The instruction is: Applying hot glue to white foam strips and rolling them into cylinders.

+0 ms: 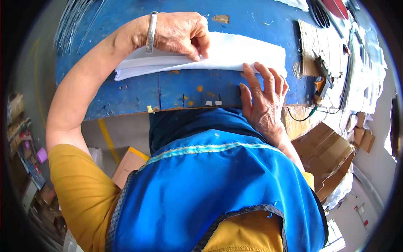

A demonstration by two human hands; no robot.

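The left hand [182, 33], wearing a metal bangle [151, 31], is curled with its fingertips pinching the top layer of a folded white fabric stack [235, 52] lying across the blue worktable [168, 90]. The right hand [264, 94] is spread wide, fingertips pressing the stack's near right edge. Open brown cardboard boxes [327, 157] sit on the floor at right, a flat orange-edged carton [130, 166] at near left.

Count of items at your blue bench, by kind.

You have two hands on the work: left hand [184, 35] and right hand [264, 98]. One stack of white sheets [235, 52] lies upper centre on one blue table [138, 90]. One metal bangle [151, 31] sits on your left wrist. Two small white tabs [213, 103] rest at the table's near edge. One open cardboard box [331, 157] is at lower right; one flat cardboard piece [130, 166] at lower left.
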